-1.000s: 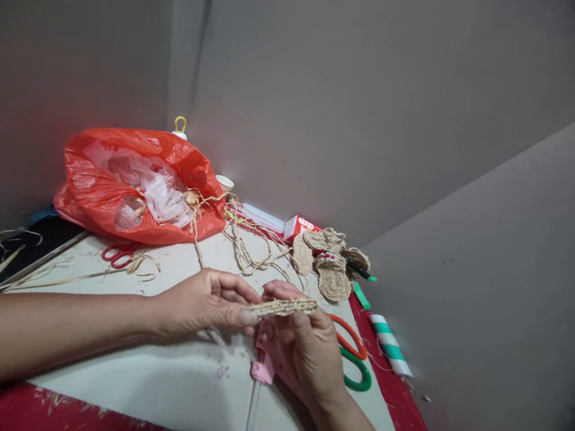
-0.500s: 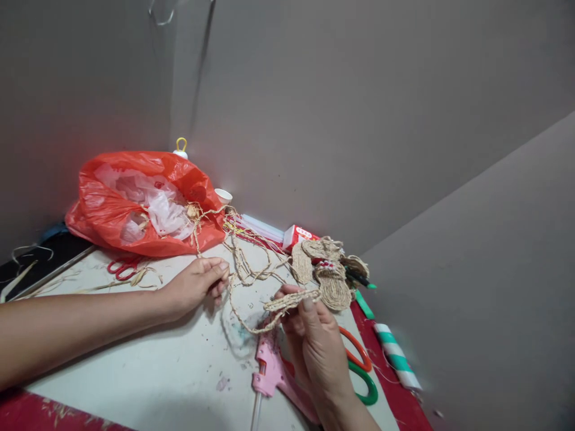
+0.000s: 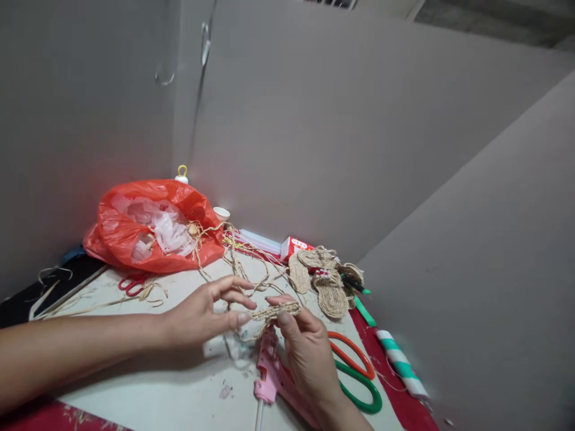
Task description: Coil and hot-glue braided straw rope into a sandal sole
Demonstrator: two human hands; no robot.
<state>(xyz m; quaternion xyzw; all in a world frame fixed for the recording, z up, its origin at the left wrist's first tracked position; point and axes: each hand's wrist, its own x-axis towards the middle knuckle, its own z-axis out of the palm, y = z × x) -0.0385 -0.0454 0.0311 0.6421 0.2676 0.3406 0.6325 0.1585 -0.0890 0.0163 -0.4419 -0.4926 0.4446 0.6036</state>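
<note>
One straw coil, apparently part-wound with loose cord remaining, we are pinching in the right hand, left hand spread-fingered.

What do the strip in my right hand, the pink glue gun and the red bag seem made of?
Strip: probably plant fibre, matte; rough tan braided strands. Glue gun: likely hard plastic, smooth; moulded pink body. Bag: apparently thin plastic film, glossy; crinkles catch light.

Braided straw strip tan — glue gun pink. Big scissors: one orange loop, one green. Bag red-orange, small scissors red. Roll — white/green stripes. Cup white. Counter off-white, red edging. Walls grey.
</note>
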